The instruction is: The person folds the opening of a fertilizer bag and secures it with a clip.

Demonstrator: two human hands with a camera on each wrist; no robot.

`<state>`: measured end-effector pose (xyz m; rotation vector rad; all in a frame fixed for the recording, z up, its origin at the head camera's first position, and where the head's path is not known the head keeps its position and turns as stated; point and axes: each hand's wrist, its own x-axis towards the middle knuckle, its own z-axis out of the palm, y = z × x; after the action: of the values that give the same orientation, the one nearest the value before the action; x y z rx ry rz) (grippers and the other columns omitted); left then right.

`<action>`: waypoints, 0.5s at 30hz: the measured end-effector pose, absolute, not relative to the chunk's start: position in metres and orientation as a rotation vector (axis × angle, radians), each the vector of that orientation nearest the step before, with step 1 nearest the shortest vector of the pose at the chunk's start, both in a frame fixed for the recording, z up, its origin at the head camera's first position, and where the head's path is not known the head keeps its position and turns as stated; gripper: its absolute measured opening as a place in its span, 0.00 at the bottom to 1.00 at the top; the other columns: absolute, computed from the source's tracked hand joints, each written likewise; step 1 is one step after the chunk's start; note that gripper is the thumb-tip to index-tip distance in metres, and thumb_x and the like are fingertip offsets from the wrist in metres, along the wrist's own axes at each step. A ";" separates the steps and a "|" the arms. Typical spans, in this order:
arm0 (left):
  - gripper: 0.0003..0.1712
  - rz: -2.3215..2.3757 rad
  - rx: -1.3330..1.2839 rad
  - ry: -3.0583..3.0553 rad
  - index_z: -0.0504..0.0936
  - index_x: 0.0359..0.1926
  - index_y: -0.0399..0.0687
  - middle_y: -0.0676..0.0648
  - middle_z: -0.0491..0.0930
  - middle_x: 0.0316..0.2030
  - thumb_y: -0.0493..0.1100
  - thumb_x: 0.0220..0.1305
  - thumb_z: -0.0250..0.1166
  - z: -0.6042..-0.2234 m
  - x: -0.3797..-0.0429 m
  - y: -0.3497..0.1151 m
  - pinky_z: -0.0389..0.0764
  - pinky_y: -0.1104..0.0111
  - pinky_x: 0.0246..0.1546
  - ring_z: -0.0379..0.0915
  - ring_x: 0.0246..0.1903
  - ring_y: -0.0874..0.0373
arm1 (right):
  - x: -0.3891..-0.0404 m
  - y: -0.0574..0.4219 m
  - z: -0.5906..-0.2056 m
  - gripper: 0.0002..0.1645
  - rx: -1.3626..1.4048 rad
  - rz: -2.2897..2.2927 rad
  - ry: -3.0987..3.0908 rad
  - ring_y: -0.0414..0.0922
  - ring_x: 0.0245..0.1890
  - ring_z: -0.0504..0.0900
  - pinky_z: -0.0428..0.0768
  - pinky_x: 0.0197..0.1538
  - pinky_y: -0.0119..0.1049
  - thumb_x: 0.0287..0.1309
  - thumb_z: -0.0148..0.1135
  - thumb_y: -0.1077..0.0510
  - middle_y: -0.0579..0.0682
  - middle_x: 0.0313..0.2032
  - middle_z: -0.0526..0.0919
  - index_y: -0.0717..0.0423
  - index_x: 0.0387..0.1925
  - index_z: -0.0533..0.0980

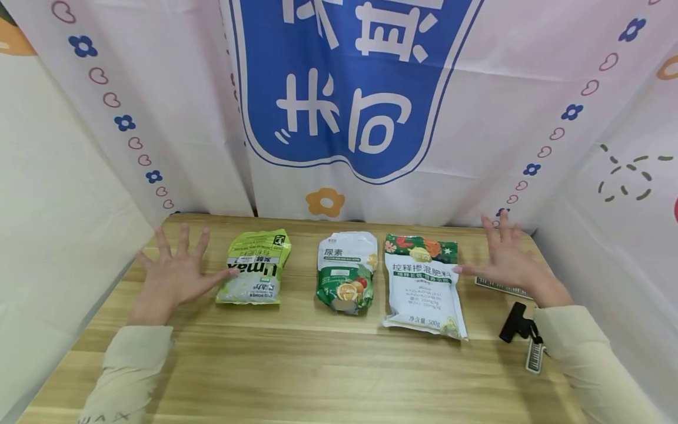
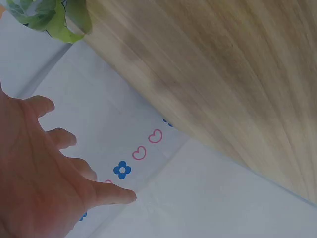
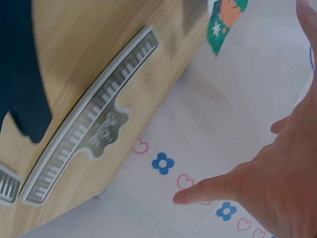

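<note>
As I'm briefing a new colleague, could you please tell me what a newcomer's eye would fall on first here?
It would probably be the large blue emblem with white characters on the cloth behind the wooden table. Next come the lime-green bag, the middle bag and the largest bag, in a row on the table between the outspread left hand and right hand.

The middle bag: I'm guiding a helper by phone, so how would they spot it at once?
Look at the far part of the wooden table. There, the middle bag lies between the lime-green bag and the larger white bag by the right hand. It alone is white at its far end and green with printed fruit at its near end.
</note>
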<state>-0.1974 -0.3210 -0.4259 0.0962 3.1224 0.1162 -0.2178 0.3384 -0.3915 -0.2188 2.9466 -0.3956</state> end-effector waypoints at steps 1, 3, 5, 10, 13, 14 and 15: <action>0.69 0.120 0.094 3.124 0.36 0.85 0.51 0.28 0.21 0.80 0.88 0.61 0.47 -0.426 -0.197 -0.320 0.21 0.11 0.56 0.03 0.72 0.19 | -0.218 0.336 -0.391 0.85 -0.228 -0.400 2.948 0.84 0.75 0.22 0.60 0.61 0.89 0.53 0.65 0.18 0.65 0.76 0.06 0.54 0.83 0.22; 0.69 0.134 0.086 3.121 0.36 0.85 0.51 0.27 0.23 0.80 0.89 0.61 0.47 -0.426 -0.197 -0.319 0.25 0.11 0.57 0.08 0.72 0.16 | -0.218 0.332 -0.390 0.85 -0.243 -0.405 2.958 0.83 0.77 0.27 0.60 0.65 0.86 0.53 0.66 0.17 0.66 0.78 0.10 0.55 0.83 0.24; 0.70 0.159 0.070 3.113 0.37 0.85 0.50 0.25 0.25 0.80 0.89 0.60 0.47 -0.427 -0.197 -0.317 0.29 0.10 0.58 0.15 0.73 0.11 | -0.219 0.327 -0.389 0.84 -0.253 -0.403 2.966 0.80 0.79 0.32 0.58 0.70 0.84 0.53 0.65 0.17 0.66 0.80 0.14 0.55 0.84 0.26; 0.70 0.181 0.062 3.114 0.46 0.84 0.44 0.23 0.40 0.81 0.89 0.61 0.47 -0.423 -0.196 -0.312 0.49 0.12 0.62 0.38 0.74 0.10 | -0.218 0.313 -0.383 0.82 -0.294 -0.383 2.993 0.77 0.80 0.47 0.60 0.73 0.79 0.53 0.64 0.16 0.73 0.83 0.35 0.61 0.84 0.35; 0.67 0.149 0.094 3.137 0.54 0.82 0.39 0.22 0.54 0.78 0.87 0.63 0.47 -0.421 -0.195 -0.308 0.63 0.18 0.61 0.51 0.72 0.14 | -0.219 0.304 -0.382 0.79 -0.347 -0.409 3.000 0.76 0.77 0.57 0.65 0.74 0.75 0.54 0.66 0.18 0.73 0.81 0.49 0.64 0.83 0.41; 0.66 0.141 0.108 3.147 0.57 0.81 0.37 0.22 0.58 0.76 0.87 0.64 0.47 -0.421 -0.195 -0.307 0.67 0.20 0.60 0.54 0.71 0.15 | -0.219 0.302 -0.382 0.78 -0.367 -0.421 2.999 0.75 0.77 0.60 0.66 0.74 0.74 0.54 0.67 0.19 0.73 0.80 0.52 0.65 0.83 0.43; 0.65 0.133 0.122 3.157 0.59 0.80 0.36 0.22 0.61 0.75 0.86 0.65 0.47 -0.420 -0.195 -0.306 0.71 0.22 0.58 0.58 0.70 0.17 | -0.219 0.299 -0.381 0.77 -0.382 -0.433 2.994 0.74 0.76 0.61 0.66 0.75 0.73 0.55 0.68 0.21 0.73 0.80 0.54 0.66 0.83 0.44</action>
<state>-0.1947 -0.3063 -0.4204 0.1217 3.1569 0.1326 -0.2186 0.2988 -0.3811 -0.3819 2.9936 -0.4328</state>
